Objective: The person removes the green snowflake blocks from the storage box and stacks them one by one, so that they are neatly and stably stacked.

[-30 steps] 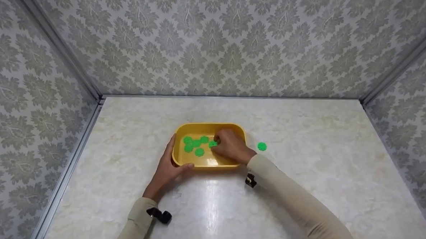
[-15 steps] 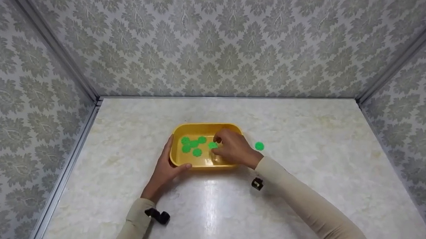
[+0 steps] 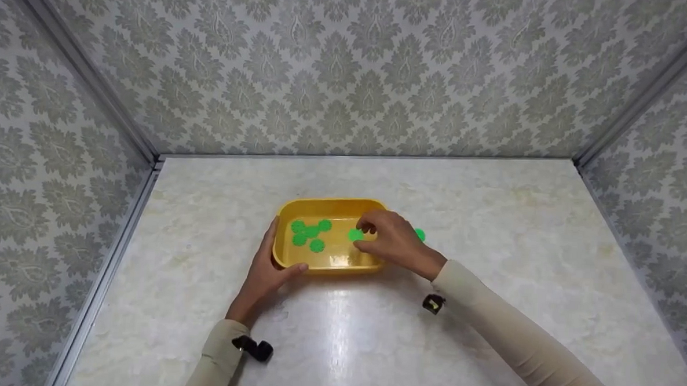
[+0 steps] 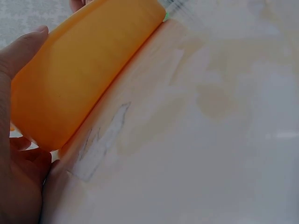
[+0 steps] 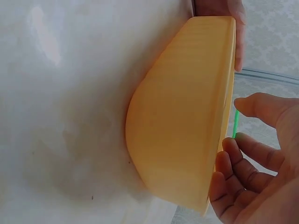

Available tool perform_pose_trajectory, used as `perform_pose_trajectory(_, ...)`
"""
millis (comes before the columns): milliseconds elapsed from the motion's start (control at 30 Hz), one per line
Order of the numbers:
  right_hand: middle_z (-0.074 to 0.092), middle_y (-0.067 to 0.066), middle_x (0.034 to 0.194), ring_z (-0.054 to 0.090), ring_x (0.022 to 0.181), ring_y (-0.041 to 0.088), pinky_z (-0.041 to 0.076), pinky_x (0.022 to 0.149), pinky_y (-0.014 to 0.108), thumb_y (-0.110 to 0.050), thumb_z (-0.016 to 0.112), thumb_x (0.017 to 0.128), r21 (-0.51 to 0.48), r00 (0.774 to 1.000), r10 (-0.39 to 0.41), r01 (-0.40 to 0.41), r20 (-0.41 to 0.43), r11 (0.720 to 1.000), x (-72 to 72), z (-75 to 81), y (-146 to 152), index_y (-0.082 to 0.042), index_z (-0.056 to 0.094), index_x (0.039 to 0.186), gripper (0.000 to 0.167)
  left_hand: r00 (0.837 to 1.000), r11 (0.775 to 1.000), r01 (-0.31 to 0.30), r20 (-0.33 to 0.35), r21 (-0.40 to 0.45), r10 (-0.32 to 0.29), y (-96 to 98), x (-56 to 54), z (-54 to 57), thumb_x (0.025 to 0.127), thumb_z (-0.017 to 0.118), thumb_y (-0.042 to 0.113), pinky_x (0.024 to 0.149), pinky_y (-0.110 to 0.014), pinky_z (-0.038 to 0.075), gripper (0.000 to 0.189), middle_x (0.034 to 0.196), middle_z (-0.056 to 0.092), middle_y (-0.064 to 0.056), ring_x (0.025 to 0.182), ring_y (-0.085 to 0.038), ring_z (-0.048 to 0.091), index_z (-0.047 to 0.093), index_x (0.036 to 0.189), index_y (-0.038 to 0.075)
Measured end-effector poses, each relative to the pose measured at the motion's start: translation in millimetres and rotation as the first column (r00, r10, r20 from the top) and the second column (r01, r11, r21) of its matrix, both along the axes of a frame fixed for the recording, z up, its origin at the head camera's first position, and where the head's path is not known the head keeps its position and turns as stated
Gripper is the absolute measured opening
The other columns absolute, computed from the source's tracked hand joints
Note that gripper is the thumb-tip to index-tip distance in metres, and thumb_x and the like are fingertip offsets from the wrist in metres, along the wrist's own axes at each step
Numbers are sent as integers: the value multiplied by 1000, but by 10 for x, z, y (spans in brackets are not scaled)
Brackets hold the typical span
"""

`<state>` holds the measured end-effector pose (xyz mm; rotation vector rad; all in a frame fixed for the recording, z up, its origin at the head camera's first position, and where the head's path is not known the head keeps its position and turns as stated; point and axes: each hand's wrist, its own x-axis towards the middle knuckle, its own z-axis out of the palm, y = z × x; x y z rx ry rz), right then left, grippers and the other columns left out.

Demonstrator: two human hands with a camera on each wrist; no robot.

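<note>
A yellow plastic tray (image 3: 345, 268) stands on the table, with several small green notched discs (image 3: 317, 246) in its left half. My left hand (image 3: 267, 271) grips the tray's left end, thumb on the front rim and fingers along the side. Over the tray's right end, my right hand (image 3: 396, 239) pinches one green disc (image 3: 356, 235) between thumb and index finger. In the right wrist view that disc (image 5: 236, 123) shows edge-on at rim height, its other fingers loosely curled beside the tray wall. Another green disc (image 3: 420, 234) lies on the table, partly hidden behind the right hand.
The pale marbled table (image 3: 493, 211) extends around the tray. Patterned wall panels (image 3: 349, 71) enclose its back and both sides. A black wrist camera (image 3: 433, 303) hangs at the right sleeve, another camera (image 3: 254, 348) at the left.
My right hand has drawn up and to the right from the tray's inside, carrying the pinched green disc. The left hand keeps its grip on the tray; the view shifted slightly.
</note>
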<state>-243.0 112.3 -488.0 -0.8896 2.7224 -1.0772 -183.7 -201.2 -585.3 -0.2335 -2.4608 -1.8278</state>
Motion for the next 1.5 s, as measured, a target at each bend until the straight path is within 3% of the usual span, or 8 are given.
perform_pose_trajectory(167,75,10,109,70,102,39,56,87,45,-21,85,95,-24,1000,-6,6,-16,1000,22,2,96,-5,78,115,26,1000,1000,-10,12,-7,10,-12,-8,-19,92,91,23,132,-53,25,118,184,17,-5,166,-27,26,11,179,20)
perform_pose_trajectory(467,74,7,104,69,96,33,55,85,41,-17,88,94,-84,999,-43,40,-28,996,34,-6,317,-6,79,114,25,1000,1000,-1,1,10,1,-10,-13,-21,91,91,21,130,-53,30,120,184,18,-6,163,-27,32,10,179,20)
perform_pose_trajectory(700,73,2,107,67,99,31,54,86,42,-20,86,96,-112,994,-106,106,12,988,-6,-32,507,-10,80,116,23,1000,1000,-1,-7,11,1,-8,-19,-1,90,92,20,132,-50,26,121,184,18,-7,165,-28,28,10,179,17)
perform_pose_trajectory(1100,76,8,108,70,103,38,54,84,41,-20,88,96,-136,976,-216,219,40,966,-83,-223,816,-8,80,114,23,1000,1000,-8,5,7,8,-9,2,2,91,92,21,133,-52,23,119,184,17,-8,166,-28,25,12,179,18)
perform_pose_trajectory(1500,75,8,111,68,103,28,55,88,40,-19,88,96,-111,957,-281,288,77,951,-186,-451,1126,-7,79,115,25,1000,1000,9,-14,26,-9,-5,-1,-19,89,94,20,132,-53,25,122,184,18,-8,166,-29,26,12,179,18)
